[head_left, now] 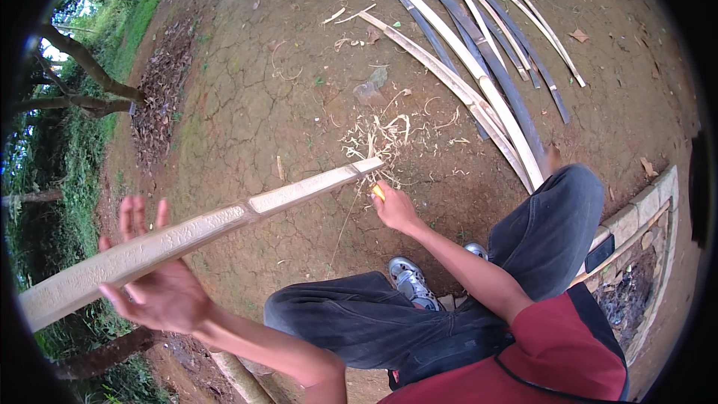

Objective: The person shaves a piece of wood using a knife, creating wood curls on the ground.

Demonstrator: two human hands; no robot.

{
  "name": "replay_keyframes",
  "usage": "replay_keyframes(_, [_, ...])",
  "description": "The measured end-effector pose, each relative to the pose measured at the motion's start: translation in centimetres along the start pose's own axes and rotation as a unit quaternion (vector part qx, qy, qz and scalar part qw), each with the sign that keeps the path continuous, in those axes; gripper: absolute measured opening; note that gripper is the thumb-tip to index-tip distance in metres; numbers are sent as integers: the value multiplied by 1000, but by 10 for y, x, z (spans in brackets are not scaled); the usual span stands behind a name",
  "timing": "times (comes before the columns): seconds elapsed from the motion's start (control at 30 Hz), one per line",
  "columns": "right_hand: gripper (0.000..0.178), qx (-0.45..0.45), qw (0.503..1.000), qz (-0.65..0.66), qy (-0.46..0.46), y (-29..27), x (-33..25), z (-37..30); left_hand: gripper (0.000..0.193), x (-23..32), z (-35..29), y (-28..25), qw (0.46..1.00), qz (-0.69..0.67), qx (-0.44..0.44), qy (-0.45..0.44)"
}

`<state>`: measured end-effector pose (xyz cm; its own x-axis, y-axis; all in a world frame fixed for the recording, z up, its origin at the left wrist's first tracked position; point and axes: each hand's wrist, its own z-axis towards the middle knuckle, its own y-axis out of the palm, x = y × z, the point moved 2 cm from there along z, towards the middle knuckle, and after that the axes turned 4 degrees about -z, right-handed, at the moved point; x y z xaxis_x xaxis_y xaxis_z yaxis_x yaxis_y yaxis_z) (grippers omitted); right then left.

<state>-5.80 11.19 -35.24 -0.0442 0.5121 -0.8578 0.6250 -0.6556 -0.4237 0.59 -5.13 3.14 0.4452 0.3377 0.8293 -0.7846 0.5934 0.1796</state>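
Note:
A long split bamboo strip (299,188) slants across the view from the lower left to the middle, its scraped pale face upward and joints showing along it. Under its thick near part lies my left hand (170,293), palm up and fingers spread, with the strip resting across it; the fingertips show beyond the far edge. My right hand (396,209) is closed on a small tool with an orange-yellow handle (378,191), just below the strip's far tip. The tool's working end cannot be made out. Curled bamboo shavings (385,135) lie on the ground beyond that tip.
Several split bamboo strips (490,93), some pale and some dark, lie in a loose pile at the upper right. A low brick border (639,206) runs along the right, with a dark phone (600,253) on it. Tree trunks (90,67) and greenery stand at the left.

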Motion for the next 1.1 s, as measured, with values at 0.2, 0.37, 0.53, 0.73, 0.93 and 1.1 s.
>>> replay_keyframes(0.2, [29, -51, 997, -49, 14, -1, -7, -2, 32, -65, -40, 31, 991, 94, 100, -14])
replay_keyframes(0.37, [28, -56, 996, -68, 12, -6, -19, -9, 37, -54, -34, 34, 980, 108, 164, -15])
replay_keyframes(0.53, [25, -105, 991, -81, -22, 3, -46, -15, 34, -24, -27, 10, 976, 125, 180, 6])
replay_keyframes(0.73, [24, -136, 982, -108, -69, 32, -57, -15, 34, -57, -24, -20, 953, 169, 250, 11])
replay_keyframes(0.93, [24, -150, 980, -118, -59, 49, -41, -5, 34, -51, -27, -37, 969, 130, 210, -8])
replay_keyframes(1.1, [26, -146, 973, -166, 61, 72, 0, 19, 33, -55, -24, -42, 963, 141, 231, 3])
